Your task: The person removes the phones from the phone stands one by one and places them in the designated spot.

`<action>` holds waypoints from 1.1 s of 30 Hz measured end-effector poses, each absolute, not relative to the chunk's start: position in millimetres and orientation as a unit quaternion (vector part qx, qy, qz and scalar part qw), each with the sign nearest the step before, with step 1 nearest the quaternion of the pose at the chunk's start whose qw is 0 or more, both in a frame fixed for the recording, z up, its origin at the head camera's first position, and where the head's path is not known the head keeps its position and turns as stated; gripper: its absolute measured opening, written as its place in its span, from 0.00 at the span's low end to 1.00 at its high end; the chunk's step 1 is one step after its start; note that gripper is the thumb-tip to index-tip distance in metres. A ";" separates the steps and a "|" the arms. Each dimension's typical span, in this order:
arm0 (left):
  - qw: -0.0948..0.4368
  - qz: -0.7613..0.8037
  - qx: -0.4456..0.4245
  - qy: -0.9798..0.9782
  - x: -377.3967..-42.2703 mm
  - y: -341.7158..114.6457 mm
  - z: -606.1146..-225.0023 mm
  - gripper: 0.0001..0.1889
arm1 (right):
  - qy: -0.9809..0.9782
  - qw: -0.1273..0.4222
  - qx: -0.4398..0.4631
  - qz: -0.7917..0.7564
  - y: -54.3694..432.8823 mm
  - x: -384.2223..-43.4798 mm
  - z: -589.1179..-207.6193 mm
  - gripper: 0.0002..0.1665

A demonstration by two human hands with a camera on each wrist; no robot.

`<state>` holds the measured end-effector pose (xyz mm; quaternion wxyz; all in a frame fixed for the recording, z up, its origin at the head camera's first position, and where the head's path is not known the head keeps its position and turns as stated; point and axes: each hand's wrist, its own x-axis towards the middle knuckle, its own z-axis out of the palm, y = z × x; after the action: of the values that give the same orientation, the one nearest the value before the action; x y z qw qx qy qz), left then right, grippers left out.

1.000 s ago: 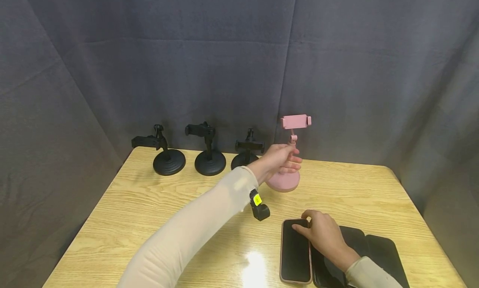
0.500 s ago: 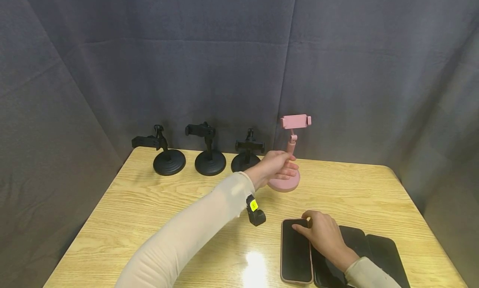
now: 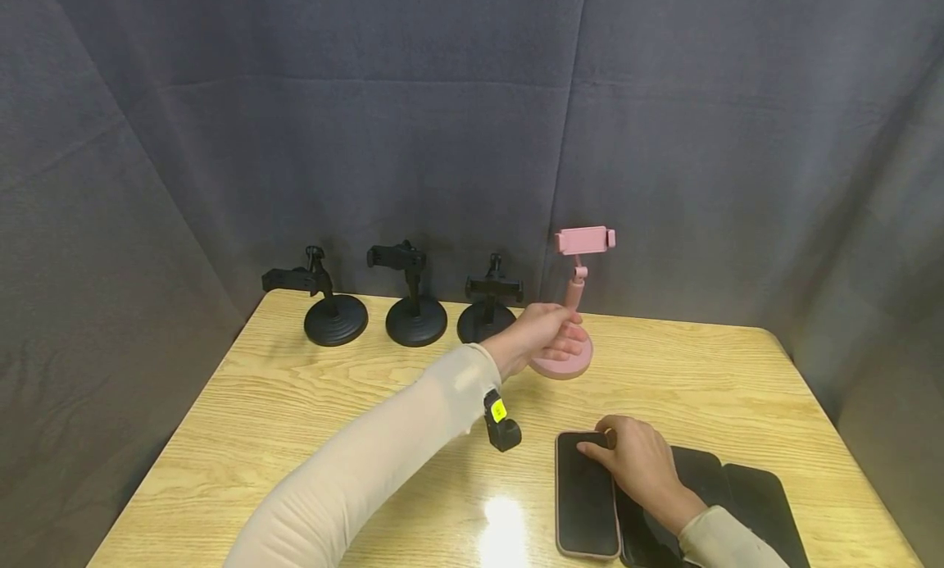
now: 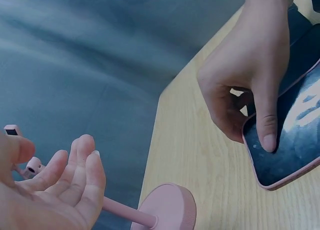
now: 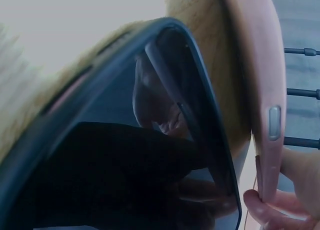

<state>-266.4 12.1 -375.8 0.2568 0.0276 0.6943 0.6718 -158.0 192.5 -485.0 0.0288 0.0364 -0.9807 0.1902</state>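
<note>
In the head view a pink phone stand (image 3: 585, 241) stands upright on the table. My left hand (image 3: 544, 332) is in front of its post, fingers loosely bent and palm bare. The left wrist view has this hand (image 4: 65, 187) with nothing in its palm, the stand's round base (image 4: 167, 207) beyond it. My right hand (image 3: 645, 465) pinches the top corner of a pink-cased phone (image 3: 586, 502) lying face up. Its thumb (image 4: 269, 130) presses on the screen, while its other fingers are partly hidden beyond the edge.
Three black phone stands (image 3: 335, 320), (image 3: 416, 320), (image 3: 487, 320) stand in a row along the back edge of the wooden table (image 3: 332, 420). Black phones (image 3: 767, 502) lie side by side at the right. Grey curtains (image 3: 369, 142) hang around the table.
My left hand has come down a little along the pink stand's post, toward its base. My right hand and the phone have stayed in place.
</note>
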 end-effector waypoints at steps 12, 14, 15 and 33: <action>0.260 0.672 0.025 0.693 -262.6 11.9 -379.1 0.19 | -0.982 0.024 0.042 0.180 196.9 -158.9 -487.6 0.19; 0.262 0.671 0.027 0.694 -261.9 12.3 -378.8 0.20 | -0.982 0.020 0.043 0.184 197.3 -158.9 -488.0 0.18; 0.262 0.672 0.027 0.692 -261.5 12.5 -378.8 0.20 | -0.982 0.019 0.043 0.186 197.4 -158.9 -488.1 0.18; 0.268 0.663 0.033 0.699 -262.5 11.9 -385.8 0.17 | -0.983 0.022 0.057 0.174 196.7 -158.0 -490.0 0.18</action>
<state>-262.5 11.9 -385.8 0.2676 0.0327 0.6986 0.6628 -158.0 196.7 -490.0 0.0223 0.0573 -0.9828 0.1740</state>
